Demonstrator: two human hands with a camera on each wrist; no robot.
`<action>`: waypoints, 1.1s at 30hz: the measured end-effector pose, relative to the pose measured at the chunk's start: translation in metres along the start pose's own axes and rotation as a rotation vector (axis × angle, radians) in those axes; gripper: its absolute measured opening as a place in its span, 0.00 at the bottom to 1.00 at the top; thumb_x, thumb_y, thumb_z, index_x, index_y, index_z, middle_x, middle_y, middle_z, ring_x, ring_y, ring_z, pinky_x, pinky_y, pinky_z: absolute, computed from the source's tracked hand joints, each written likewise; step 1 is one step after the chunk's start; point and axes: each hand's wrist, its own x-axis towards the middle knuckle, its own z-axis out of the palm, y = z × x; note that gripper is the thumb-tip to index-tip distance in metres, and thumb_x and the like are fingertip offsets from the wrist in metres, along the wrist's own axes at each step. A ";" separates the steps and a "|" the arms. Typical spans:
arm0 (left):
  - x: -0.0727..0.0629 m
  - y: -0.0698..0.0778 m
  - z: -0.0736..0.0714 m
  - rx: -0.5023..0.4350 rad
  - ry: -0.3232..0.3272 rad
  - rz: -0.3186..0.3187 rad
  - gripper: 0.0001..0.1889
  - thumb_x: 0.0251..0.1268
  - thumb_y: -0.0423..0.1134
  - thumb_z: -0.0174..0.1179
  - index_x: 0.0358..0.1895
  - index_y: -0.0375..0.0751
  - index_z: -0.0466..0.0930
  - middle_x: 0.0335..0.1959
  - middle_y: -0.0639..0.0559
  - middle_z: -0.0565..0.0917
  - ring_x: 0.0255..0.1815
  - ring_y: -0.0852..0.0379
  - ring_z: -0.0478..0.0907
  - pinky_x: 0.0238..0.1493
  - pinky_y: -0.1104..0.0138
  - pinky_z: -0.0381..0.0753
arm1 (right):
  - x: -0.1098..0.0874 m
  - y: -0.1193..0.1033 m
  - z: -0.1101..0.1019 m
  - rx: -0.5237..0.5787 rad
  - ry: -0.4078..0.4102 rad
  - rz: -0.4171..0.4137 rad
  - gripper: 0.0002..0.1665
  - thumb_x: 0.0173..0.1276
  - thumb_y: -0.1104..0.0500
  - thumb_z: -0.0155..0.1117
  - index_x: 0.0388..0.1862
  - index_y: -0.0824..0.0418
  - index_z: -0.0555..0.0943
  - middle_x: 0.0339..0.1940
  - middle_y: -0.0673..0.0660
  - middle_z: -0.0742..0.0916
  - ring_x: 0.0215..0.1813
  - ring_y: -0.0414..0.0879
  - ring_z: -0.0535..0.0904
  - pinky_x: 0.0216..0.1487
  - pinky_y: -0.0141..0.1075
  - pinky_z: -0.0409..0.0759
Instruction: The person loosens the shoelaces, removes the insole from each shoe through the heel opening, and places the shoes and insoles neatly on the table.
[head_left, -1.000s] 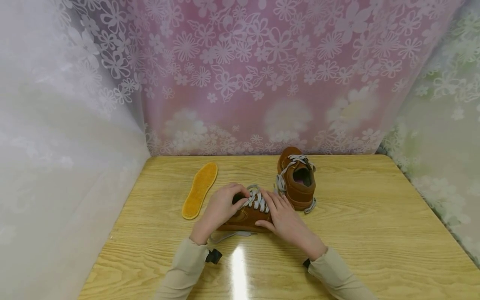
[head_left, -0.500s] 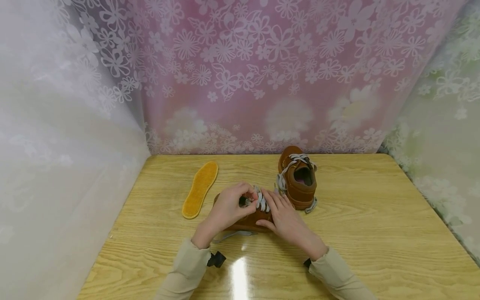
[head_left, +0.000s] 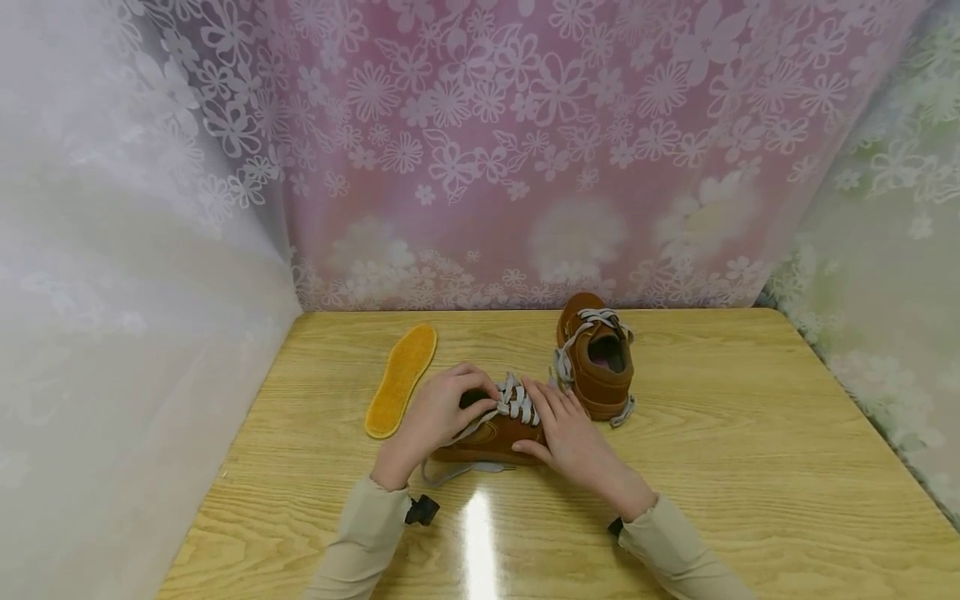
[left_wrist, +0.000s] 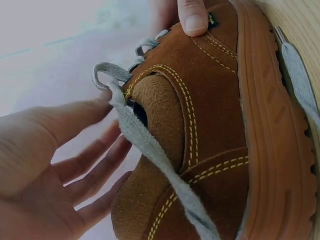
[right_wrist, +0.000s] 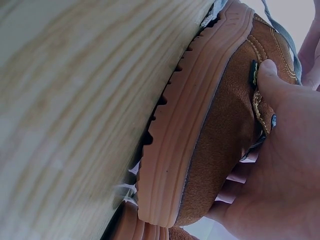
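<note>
A brown suede shoe (head_left: 495,442) with grey laces sits on the table under both hands, its toe to the right. My left hand (head_left: 438,408) is over the shoe's opening, thumb and forefinger pinching the grey shoelace (left_wrist: 142,137) beside the top eyelet. In the left wrist view a small loop of lace stands up there, and the lace hangs down over the side of the heel. My right hand (head_left: 573,433) holds the front of the shoe, thumb on the near side by a small dark tag (right_wrist: 253,72), other fingers across the top.
Behind and to the right stands a second brown shoe (head_left: 615,383) with loose grey laces. A yellow insole (head_left: 401,379) lies at the left on the wooden table (head_left: 750,433). A loose lace end (head_left: 491,467) lies in front of the held shoe. A flowered curtain hangs behind.
The left hand moved right over the laces, then back left toward the shoe's opening, where lace now runs from its fingertips down the side. The right hand has stayed in place.
</note>
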 end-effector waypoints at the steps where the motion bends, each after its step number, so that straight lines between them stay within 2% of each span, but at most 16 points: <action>1: 0.000 0.000 0.000 -0.001 0.001 -0.003 0.03 0.68 0.40 0.68 0.41 0.51 0.86 0.45 0.55 0.84 0.42 0.57 0.83 0.44 0.64 0.83 | 0.000 0.000 0.000 -0.004 0.002 -0.001 0.57 0.67 0.40 0.69 0.83 0.61 0.53 0.71 0.69 0.73 0.72 0.66 0.68 0.70 0.62 0.66; 5: 0.001 0.005 -0.001 -0.021 0.009 -0.009 0.03 0.69 0.38 0.66 0.41 0.50 0.83 0.43 0.56 0.84 0.44 0.57 0.84 0.45 0.65 0.83 | 0.000 0.001 0.001 -0.008 0.009 -0.004 0.56 0.66 0.40 0.70 0.82 0.62 0.54 0.71 0.68 0.74 0.72 0.67 0.69 0.70 0.62 0.66; 7: 0.002 0.008 -0.002 -0.048 0.014 0.007 0.03 0.69 0.37 0.65 0.42 0.48 0.81 0.42 0.56 0.85 0.44 0.57 0.85 0.45 0.64 0.84 | 0.000 0.001 0.001 -0.010 0.011 -0.004 0.56 0.66 0.40 0.70 0.82 0.63 0.55 0.71 0.68 0.74 0.72 0.67 0.69 0.70 0.61 0.66; 13: 0.004 0.015 -0.002 -0.099 0.029 0.061 0.04 0.69 0.32 0.63 0.41 0.45 0.80 0.36 0.56 0.84 0.37 0.60 0.83 0.39 0.69 0.82 | -0.001 0.001 0.001 -0.016 0.026 -0.018 0.56 0.65 0.40 0.71 0.80 0.66 0.57 0.70 0.68 0.74 0.72 0.66 0.69 0.70 0.62 0.67; 16: 0.004 0.017 -0.003 -0.167 0.036 0.049 0.04 0.72 0.33 0.62 0.46 0.43 0.80 0.36 0.56 0.83 0.33 0.62 0.80 0.36 0.70 0.81 | -0.001 0.001 0.001 -0.016 0.033 -0.029 0.56 0.65 0.41 0.71 0.80 0.66 0.57 0.71 0.68 0.74 0.72 0.65 0.69 0.69 0.62 0.68; 19: 0.003 0.019 -0.006 -0.256 0.009 0.036 0.08 0.76 0.36 0.60 0.52 0.41 0.80 0.37 0.55 0.83 0.29 0.64 0.80 0.34 0.71 0.81 | -0.001 0.001 0.001 -0.007 0.035 -0.032 0.56 0.65 0.41 0.71 0.81 0.66 0.57 0.71 0.68 0.74 0.72 0.66 0.69 0.69 0.62 0.67; 22: 0.003 0.017 -0.009 -0.291 -0.009 -0.021 0.10 0.78 0.40 0.57 0.56 0.43 0.80 0.40 0.53 0.85 0.27 0.62 0.82 0.30 0.71 0.81 | -0.001 0.001 0.001 -0.005 0.029 -0.024 0.56 0.66 0.41 0.71 0.81 0.65 0.56 0.72 0.67 0.73 0.72 0.65 0.69 0.70 0.62 0.67; 24: 0.002 0.015 -0.009 -0.238 0.012 -0.080 0.10 0.78 0.41 0.57 0.55 0.44 0.81 0.41 0.53 0.86 0.28 0.62 0.83 0.30 0.71 0.81 | 0.000 0.001 0.001 -0.007 0.022 -0.018 0.56 0.66 0.40 0.70 0.81 0.64 0.55 0.72 0.67 0.73 0.72 0.65 0.68 0.70 0.62 0.67; 27: 0.001 0.011 -0.008 -0.094 0.027 -0.144 0.07 0.75 0.42 0.61 0.48 0.47 0.83 0.39 0.55 0.85 0.29 0.62 0.82 0.29 0.72 0.79 | 0.000 0.001 0.001 -0.008 0.012 -0.007 0.57 0.66 0.40 0.70 0.82 0.64 0.55 0.72 0.67 0.73 0.73 0.65 0.68 0.70 0.62 0.67; 30: -0.001 0.009 -0.008 0.029 -0.029 -0.141 0.07 0.71 0.46 0.65 0.41 0.48 0.85 0.35 0.56 0.84 0.29 0.63 0.79 0.30 0.72 0.78 | 0.000 0.000 0.000 -0.008 0.006 0.001 0.57 0.66 0.39 0.70 0.82 0.64 0.54 0.72 0.67 0.73 0.73 0.65 0.68 0.70 0.62 0.67; 33: -0.003 0.008 -0.007 0.053 -0.101 -0.116 0.09 0.70 0.48 0.66 0.38 0.48 0.86 0.34 0.57 0.83 0.28 0.64 0.78 0.30 0.72 0.78 | 0.000 0.000 0.000 -0.012 0.005 0.003 0.57 0.66 0.39 0.69 0.82 0.64 0.55 0.72 0.67 0.73 0.73 0.65 0.68 0.70 0.62 0.66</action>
